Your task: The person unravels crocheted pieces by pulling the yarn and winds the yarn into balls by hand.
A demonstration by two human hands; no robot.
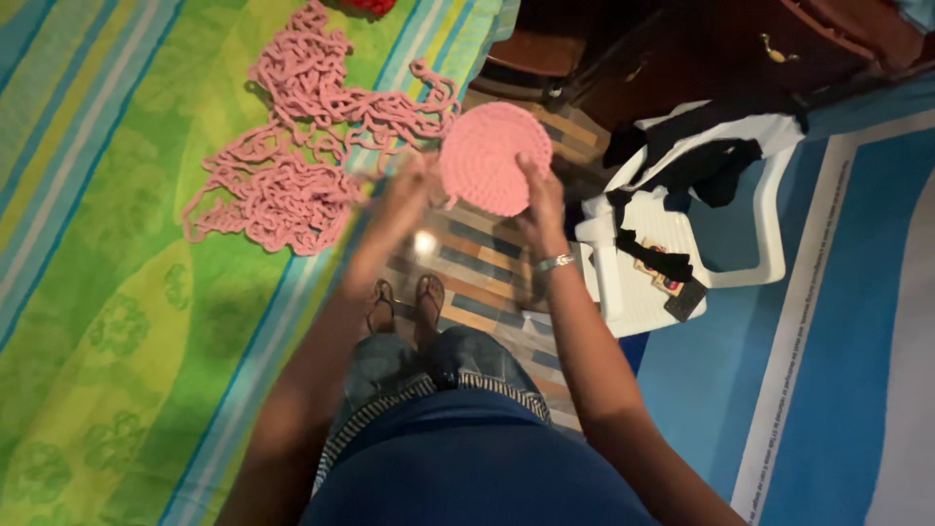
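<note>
Crochet piece: a round pink crocheted disc, held up in the air in front of the person, above the striped floor and just beside the edge of the bed.
Right hand: the right hand grips the disc at its lower right rim, fingers curled over the edge and thumb against the face; the disc stands up and to the left of the palm. A silver bracelet sits on that wrist.
Left hand: the left hand is blurred at the disc's left rim; it seems to touch the edge, but whether the fingers are pinched or spread I cannot tell.
Yarn: a loose tangle of pink chunky yarn lies spread on the green striped bedspread, left of the disc, with one strand running toward the hands.
Feet: sandalled feet show on the floor below the hands.
Chair: a white plastic chair stands to the right, draped with black cloth, well apart from the disc.
Mat: a blue and white sheet covers the floor at far right.
</note>
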